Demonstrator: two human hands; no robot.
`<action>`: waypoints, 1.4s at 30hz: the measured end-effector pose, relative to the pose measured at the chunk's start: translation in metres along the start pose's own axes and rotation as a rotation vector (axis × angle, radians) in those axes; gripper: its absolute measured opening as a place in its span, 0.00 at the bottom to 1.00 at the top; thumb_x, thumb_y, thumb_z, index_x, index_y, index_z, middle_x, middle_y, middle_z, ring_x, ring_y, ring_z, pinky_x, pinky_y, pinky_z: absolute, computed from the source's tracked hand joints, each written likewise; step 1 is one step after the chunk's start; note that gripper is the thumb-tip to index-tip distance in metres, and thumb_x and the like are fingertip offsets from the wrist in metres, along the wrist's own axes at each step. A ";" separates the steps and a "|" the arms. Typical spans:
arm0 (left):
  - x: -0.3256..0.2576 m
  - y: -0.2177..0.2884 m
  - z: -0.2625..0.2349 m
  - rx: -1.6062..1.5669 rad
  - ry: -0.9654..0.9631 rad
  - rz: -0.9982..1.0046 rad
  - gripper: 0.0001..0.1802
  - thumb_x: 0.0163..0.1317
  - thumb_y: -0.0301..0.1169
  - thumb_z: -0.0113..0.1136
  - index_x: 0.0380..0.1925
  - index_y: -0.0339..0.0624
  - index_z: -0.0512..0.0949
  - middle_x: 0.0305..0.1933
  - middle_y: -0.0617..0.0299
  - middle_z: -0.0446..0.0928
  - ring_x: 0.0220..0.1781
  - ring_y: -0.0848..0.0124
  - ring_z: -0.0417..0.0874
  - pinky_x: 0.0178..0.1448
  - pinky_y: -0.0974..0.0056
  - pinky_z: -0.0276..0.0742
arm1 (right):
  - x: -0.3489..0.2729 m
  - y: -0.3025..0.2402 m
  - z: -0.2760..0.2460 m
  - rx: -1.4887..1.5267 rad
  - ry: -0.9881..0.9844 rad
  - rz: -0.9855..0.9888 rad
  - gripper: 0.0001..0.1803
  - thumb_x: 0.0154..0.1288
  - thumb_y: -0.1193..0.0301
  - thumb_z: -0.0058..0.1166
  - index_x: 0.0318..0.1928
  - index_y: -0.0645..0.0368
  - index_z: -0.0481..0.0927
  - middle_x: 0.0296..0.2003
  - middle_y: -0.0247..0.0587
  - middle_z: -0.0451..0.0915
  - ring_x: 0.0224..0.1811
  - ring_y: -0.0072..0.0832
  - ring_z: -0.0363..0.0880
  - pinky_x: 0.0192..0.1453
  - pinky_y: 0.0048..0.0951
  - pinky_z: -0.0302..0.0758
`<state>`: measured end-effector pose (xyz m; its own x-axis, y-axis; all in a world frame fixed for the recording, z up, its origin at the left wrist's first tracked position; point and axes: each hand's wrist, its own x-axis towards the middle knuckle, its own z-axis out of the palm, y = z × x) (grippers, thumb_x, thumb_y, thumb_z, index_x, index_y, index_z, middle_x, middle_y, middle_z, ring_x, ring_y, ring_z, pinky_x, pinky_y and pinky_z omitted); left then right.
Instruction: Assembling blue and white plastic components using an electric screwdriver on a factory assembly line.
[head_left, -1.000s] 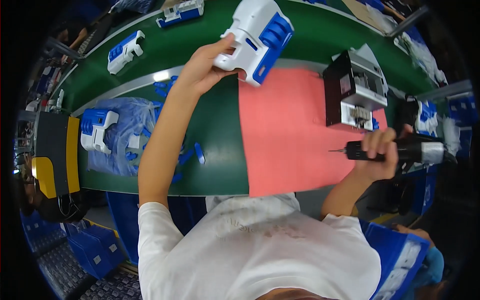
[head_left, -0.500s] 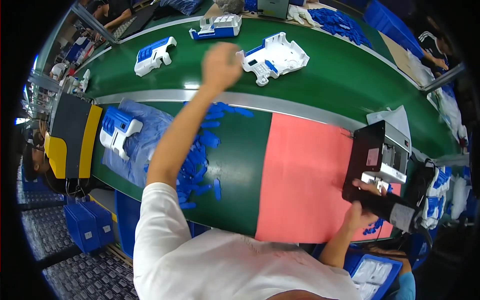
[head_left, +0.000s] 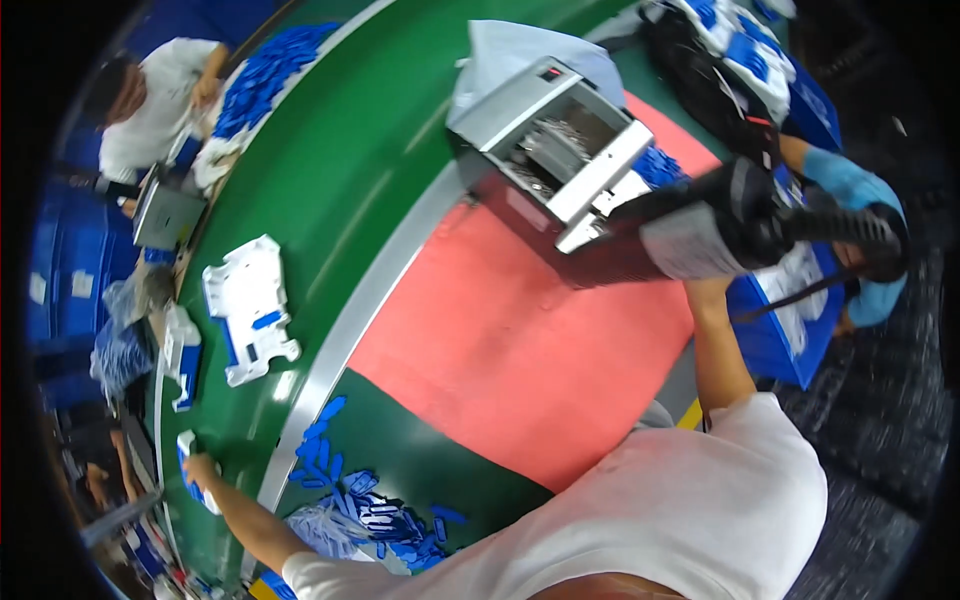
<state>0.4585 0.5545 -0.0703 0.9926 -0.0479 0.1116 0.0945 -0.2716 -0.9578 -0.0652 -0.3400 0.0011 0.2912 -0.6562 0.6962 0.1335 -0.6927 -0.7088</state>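
At the far left, my left hand (head_left: 203,472) reaches across the green belt and closes over a white-and-blue plastic housing (head_left: 188,448). Behind a black corded electric screwdriver (head_left: 690,240) is my right hand (head_left: 708,292); its fingers are mostly hidden, with the wrist coming up under the tool. The screwdriver lies along a screw feeder (head_left: 545,150), a grey and black box with an open top. Another white housing shell (head_left: 250,310), hollow side up, rests on the belt, and a white-and-blue housing (head_left: 182,355) lies beyond it.
A red mat (head_left: 500,350) covers part of the bench. Loose blue plastic parts (head_left: 370,515) lie heaped near my left arm. One co-worker (head_left: 160,110) sits across the belt; another in blue sleeves (head_left: 860,190) is at the right, by a blue bin (head_left: 800,345).
My view has swung to the right. My left hand has moved from beside the open shell to the other housing farther along the belt. The screwdriver stays by the feeder.
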 end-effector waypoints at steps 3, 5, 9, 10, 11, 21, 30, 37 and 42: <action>-0.012 -0.047 0.002 -0.635 0.046 -0.461 0.18 0.58 0.38 0.51 0.40 0.34 0.76 0.48 0.37 0.78 0.46 0.45 0.83 0.45 0.44 0.80 | 0.028 0.003 -0.004 -0.287 -0.024 0.080 0.08 0.63 0.79 0.58 0.42 0.69 0.77 0.32 0.34 0.78 0.34 0.16 0.76 0.38 0.18 0.73; -0.018 -0.082 -0.034 -1.076 -0.072 -0.659 0.24 0.54 0.44 0.55 0.47 0.40 0.73 0.49 0.40 0.78 0.52 0.40 0.78 0.56 0.41 0.74 | 0.051 0.000 -0.009 -0.457 -0.176 -0.173 0.11 0.60 0.78 0.58 0.45 0.65 0.80 0.32 0.38 0.80 0.28 0.22 0.77 0.35 0.23 0.74; -0.093 -0.167 -0.092 -1.237 0.315 -0.644 0.27 0.60 0.43 0.56 0.51 0.32 0.73 0.47 0.36 0.78 0.46 0.39 0.78 0.49 0.46 0.76 | 0.058 0.033 0.004 -0.630 -0.559 -0.019 0.15 0.56 0.75 0.58 0.45 0.61 0.82 0.36 0.49 0.81 0.33 0.42 0.80 0.42 0.38 0.76; -0.124 -0.183 -0.100 -1.655 0.348 -0.621 0.23 0.60 0.39 0.56 0.50 0.32 0.74 0.47 0.38 0.78 0.46 0.43 0.79 0.49 0.48 0.76 | 0.058 0.040 0.010 -0.652 -0.612 0.008 0.15 0.55 0.75 0.58 0.45 0.62 0.82 0.37 0.51 0.81 0.35 0.45 0.80 0.44 0.39 0.76; -0.145 -0.197 -0.113 -2.074 0.395 -0.576 0.20 0.60 0.35 0.57 0.48 0.32 0.76 0.47 0.40 0.79 0.45 0.47 0.80 0.48 0.49 0.76 | 0.058 0.044 0.014 -0.678 -0.662 0.035 0.15 0.55 0.76 0.58 0.45 0.62 0.82 0.38 0.53 0.81 0.37 0.48 0.80 0.45 0.41 0.76; -0.407 -0.018 -0.560 -3.335 -1.045 -0.126 0.23 0.50 0.15 0.52 0.49 0.35 0.72 0.47 0.53 0.79 0.44 0.61 0.83 0.44 0.59 0.83 | 0.067 0.080 0.012 -0.619 -0.816 -0.055 0.18 0.55 0.76 0.54 0.48 0.63 0.80 0.40 0.60 0.81 0.45 0.53 0.80 0.49 0.46 0.75; -0.426 -0.044 -0.531 -2.007 -0.078 0.516 0.08 0.61 0.28 0.57 0.37 0.36 0.80 0.32 0.51 0.82 0.32 0.57 0.84 0.36 0.58 0.78 | 0.063 0.067 -0.006 -0.769 -0.807 -0.138 0.15 0.62 0.67 0.54 0.48 0.58 0.81 0.37 0.53 0.83 0.41 0.50 0.82 0.45 0.44 0.76; -0.484 -0.079 -0.483 -1.552 0.146 0.571 0.20 0.52 0.19 0.60 0.48 0.41 0.78 0.52 0.55 0.74 0.55 0.55 0.72 0.58 0.56 0.70 | 0.048 0.000 -0.041 -0.231 -0.603 0.089 0.10 0.66 0.74 0.55 0.46 0.65 0.80 0.35 0.38 0.84 0.38 0.21 0.82 0.41 0.22 0.76; -0.487 -0.059 -0.476 -1.537 0.292 0.595 0.18 0.54 0.23 0.61 0.46 0.39 0.77 0.47 0.57 0.75 0.51 0.58 0.74 0.52 0.57 0.70 | -0.010 -0.106 -0.037 0.184 -1.042 0.134 0.08 0.62 0.80 0.55 0.43 0.66 0.80 0.34 0.39 0.81 0.33 0.23 0.80 0.39 0.22 0.75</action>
<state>-0.0667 0.1360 0.0580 0.7972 -0.6003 0.0642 -0.5971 -0.7682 0.2310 -0.1172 -0.2707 0.0736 0.9691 -0.0839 0.2320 0.1560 -0.5204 -0.8396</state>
